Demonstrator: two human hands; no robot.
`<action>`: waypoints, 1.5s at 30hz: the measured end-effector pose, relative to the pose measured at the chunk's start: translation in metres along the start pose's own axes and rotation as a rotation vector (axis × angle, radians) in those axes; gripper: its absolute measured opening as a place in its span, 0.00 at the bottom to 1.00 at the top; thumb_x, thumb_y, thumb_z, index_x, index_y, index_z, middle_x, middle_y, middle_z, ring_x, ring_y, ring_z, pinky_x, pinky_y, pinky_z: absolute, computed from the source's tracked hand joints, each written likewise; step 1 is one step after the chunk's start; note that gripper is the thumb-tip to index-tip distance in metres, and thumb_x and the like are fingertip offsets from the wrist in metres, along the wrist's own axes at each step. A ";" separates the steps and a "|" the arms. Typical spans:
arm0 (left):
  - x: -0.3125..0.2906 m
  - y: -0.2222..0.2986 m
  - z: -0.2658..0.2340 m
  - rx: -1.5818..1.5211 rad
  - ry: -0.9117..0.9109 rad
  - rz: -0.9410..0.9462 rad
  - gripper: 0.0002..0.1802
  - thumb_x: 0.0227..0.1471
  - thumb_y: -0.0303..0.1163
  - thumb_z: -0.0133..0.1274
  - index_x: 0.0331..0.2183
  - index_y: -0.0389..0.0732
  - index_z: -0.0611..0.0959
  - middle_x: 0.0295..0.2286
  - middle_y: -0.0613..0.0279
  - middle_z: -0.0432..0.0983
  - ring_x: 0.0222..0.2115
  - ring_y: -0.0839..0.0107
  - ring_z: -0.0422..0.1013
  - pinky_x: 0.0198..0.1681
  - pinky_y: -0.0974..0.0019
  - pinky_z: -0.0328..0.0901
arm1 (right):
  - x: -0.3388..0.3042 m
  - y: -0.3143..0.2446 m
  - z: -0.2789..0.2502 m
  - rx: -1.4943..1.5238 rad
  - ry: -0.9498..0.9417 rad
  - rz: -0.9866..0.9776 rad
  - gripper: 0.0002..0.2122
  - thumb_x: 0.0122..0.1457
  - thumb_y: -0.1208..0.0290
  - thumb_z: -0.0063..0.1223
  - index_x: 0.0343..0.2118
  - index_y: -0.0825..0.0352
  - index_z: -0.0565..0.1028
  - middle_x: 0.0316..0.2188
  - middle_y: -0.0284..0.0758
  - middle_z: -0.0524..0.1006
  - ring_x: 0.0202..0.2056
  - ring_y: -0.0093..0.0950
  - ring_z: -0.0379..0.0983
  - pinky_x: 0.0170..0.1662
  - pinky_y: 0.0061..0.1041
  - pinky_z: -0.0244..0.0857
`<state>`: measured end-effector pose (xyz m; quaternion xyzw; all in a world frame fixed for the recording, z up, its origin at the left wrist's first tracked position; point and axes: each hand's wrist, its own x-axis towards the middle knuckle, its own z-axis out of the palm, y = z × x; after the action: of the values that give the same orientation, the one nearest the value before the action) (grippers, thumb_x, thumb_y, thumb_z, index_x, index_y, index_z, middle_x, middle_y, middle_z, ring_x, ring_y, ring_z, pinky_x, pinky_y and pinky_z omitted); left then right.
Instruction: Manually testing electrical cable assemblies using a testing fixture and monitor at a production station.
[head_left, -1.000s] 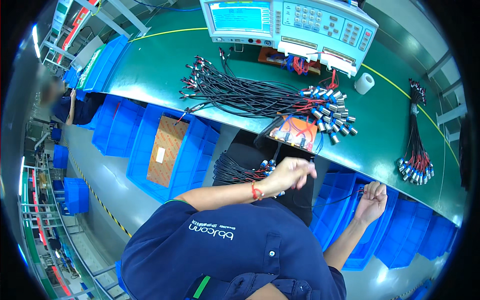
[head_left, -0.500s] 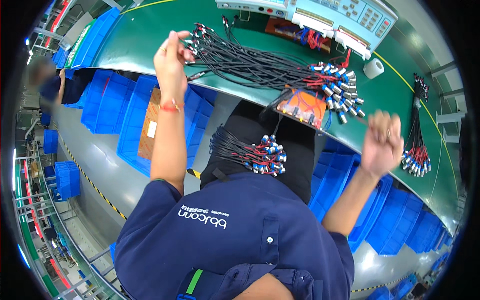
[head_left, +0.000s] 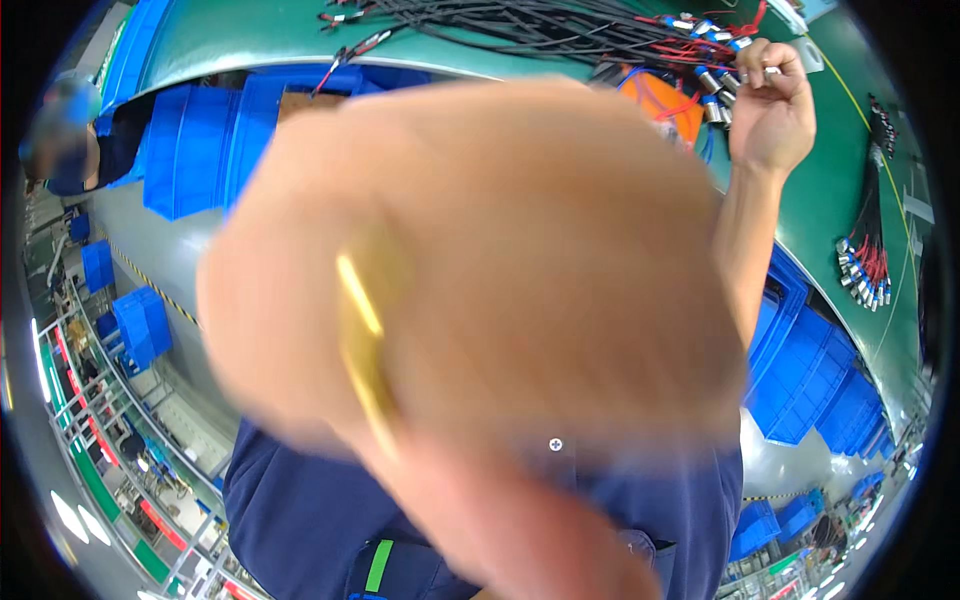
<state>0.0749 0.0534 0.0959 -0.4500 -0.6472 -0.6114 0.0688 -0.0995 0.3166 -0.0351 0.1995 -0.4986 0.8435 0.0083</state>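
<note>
My left hand (head_left: 540, 250), with a gold ring, is very close and blurred, filling the middle of the view. Its fingers cannot be made out, and it hides my lap and much of the bench edge. My right hand (head_left: 772, 110) is raised at the bench, fingers curled in, beside the silver and blue connectors (head_left: 712, 95) of a black cable bundle (head_left: 520, 28). Whether anything is between those fingers is hidden. The bundle lies across the green bench (head_left: 230, 45), its thin ends to the left. An orange board (head_left: 665, 105) with wires is partly covered by my left hand.
Another cable bundle (head_left: 876, 210) lies at the bench's right side. Blue bins (head_left: 190, 150) stand below the bench on the left, more blue bins (head_left: 805, 370) on the right. A person (head_left: 75, 135) is at the far left.
My left hand has left the cable ends and come up close in front of the view. My right hand is now higher, beside the connectors. The whole view has shifted, with the bench higher.
</note>
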 end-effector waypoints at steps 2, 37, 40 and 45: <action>0.007 0.003 0.013 -0.047 -0.064 0.022 0.33 0.58 0.57 0.43 0.30 0.32 0.81 0.24 0.55 0.76 0.26 0.62 0.71 0.37 0.55 0.65 | 0.000 0.002 0.003 -0.050 0.024 -0.024 0.07 0.48 0.75 0.35 0.27 0.71 0.65 0.23 0.35 0.61 0.29 0.26 0.55 0.39 0.25 0.52; -0.110 -0.143 0.092 0.631 -0.395 -0.676 0.14 0.50 0.33 0.57 0.37 0.36 0.80 0.34 0.52 0.71 0.39 0.55 0.68 0.43 0.57 0.65 | -0.177 0.026 0.027 -1.164 -0.507 -0.025 0.12 0.44 0.81 0.52 0.35 0.69 0.74 0.36 0.41 0.75 0.40 0.40 0.72 0.44 0.37 0.65; -0.108 -0.149 0.103 0.636 -0.456 -0.652 0.12 0.49 0.32 0.57 0.36 0.36 0.80 0.36 0.52 0.71 0.39 0.55 0.68 0.44 0.58 0.65 | -0.205 0.057 0.018 -1.335 -0.520 0.084 0.10 0.49 0.77 0.52 0.36 0.68 0.74 0.38 0.42 0.74 0.42 0.40 0.70 0.47 0.37 0.63; -0.094 -0.152 0.108 0.611 -0.521 -0.600 0.08 0.49 0.29 0.57 0.32 0.36 0.81 0.36 0.54 0.72 0.38 0.56 0.68 0.43 0.58 0.65 | -0.206 0.045 -0.008 -1.166 -0.453 0.178 0.06 0.54 0.72 0.53 0.33 0.68 0.74 0.33 0.38 0.75 0.41 0.37 0.71 0.50 0.36 0.61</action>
<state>0.0789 0.1221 -0.1011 -0.3412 -0.8933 -0.2539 -0.1453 0.0783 0.3393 -0.1471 0.2935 -0.8805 0.3675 -0.0603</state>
